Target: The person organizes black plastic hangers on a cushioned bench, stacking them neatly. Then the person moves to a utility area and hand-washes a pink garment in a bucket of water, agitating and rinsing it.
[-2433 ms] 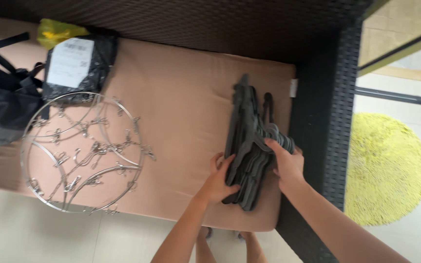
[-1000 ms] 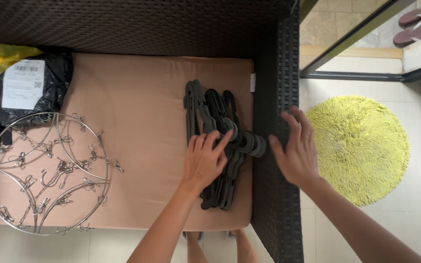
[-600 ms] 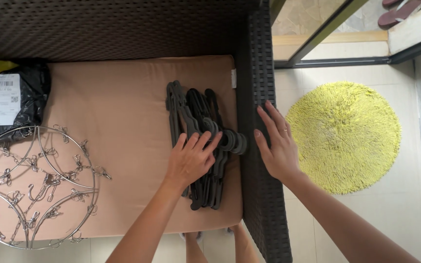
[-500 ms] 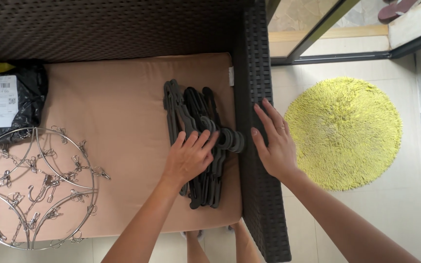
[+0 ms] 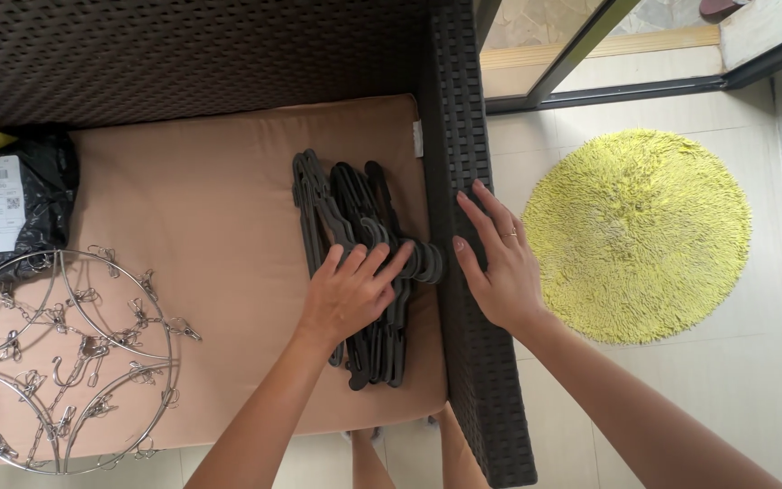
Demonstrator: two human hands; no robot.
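On the tan cushion (image 5: 210, 199), the left hand (image 5: 348, 294) lies flat, fingers spread, on a stack of grey plastic hangers (image 5: 355, 263). Beside it the right hand (image 5: 492, 267) rests open on the woven wicker armrest (image 5: 459, 118), having come down from hovering a second ago.

1. A seat cushion (image 5: 219, 226) fills the middle – a stack of hangers (image 5: 355, 226) lies on it at 3 o'clock, against the armrest (image 5: 459, 136).
2. The left hand (image 5: 350, 294) rests on the stack; the right hand (image 5: 495, 267) on the armrest.
3. A round clip rack (image 5: 61, 358) lies at 8 o'clock, a parcel (image 5: 6, 213) at 9 o'clock.
4. A round rug (image 5: 644, 231) lies on the floor – right of the armrest.
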